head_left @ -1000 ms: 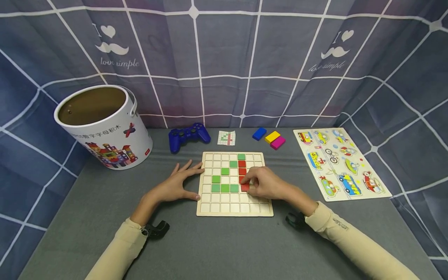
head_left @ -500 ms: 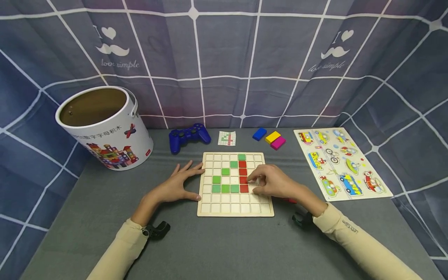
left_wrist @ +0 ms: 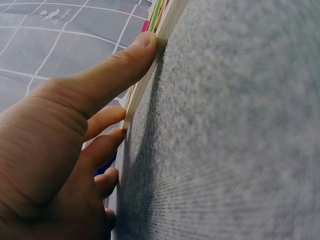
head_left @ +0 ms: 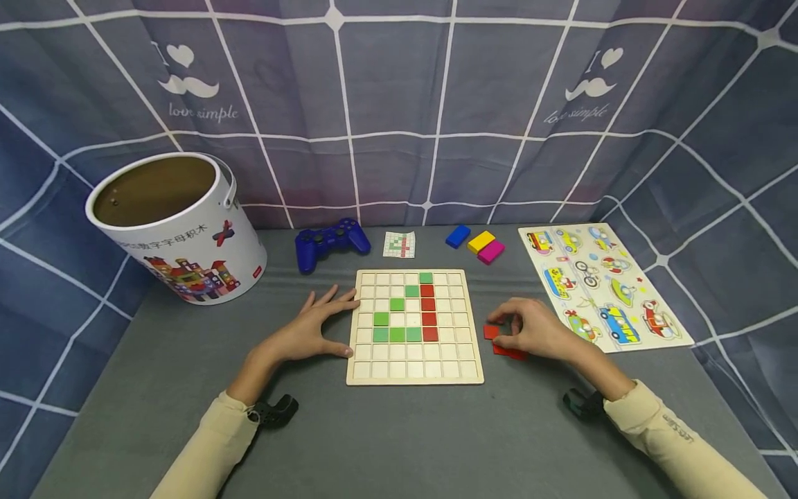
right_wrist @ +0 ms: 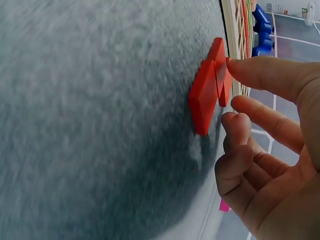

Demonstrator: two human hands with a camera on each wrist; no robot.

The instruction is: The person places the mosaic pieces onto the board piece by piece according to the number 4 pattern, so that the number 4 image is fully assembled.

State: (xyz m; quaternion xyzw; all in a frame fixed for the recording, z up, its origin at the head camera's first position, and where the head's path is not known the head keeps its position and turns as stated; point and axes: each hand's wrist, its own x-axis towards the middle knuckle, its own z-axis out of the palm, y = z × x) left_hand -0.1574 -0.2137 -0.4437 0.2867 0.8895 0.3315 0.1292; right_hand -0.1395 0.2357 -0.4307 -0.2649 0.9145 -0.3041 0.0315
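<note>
A cream wooden grid board (head_left: 404,353) lies on the grey table, with several green tiles (head_left: 397,334) and a column of red tiles (head_left: 429,319) set in its cells. My left hand (head_left: 303,333) rests spread against the board's left edge, thumb and fingertips touching it, as the left wrist view also shows. Right of the board, my right hand (head_left: 539,329) has thumb and index finger at opposite sides of a loose red tile (head_left: 490,332), pinching it at the table. More red tiles (right_wrist: 204,97) lie beside it, partly hidden under the hand in the head view.
Behind the board are a blue game controller (head_left: 332,242), a small pattern card (head_left: 399,244), and blue (head_left: 458,236), yellow (head_left: 481,241) and magenta (head_left: 491,251) blocks. A white bucket (head_left: 187,242) stands back left; a vehicle picture board (head_left: 601,287) lies right.
My right hand has left the board, where a red tile now sits flat at the column's near end, and moved right to the loose red tiles. The left hand keeps its place.
</note>
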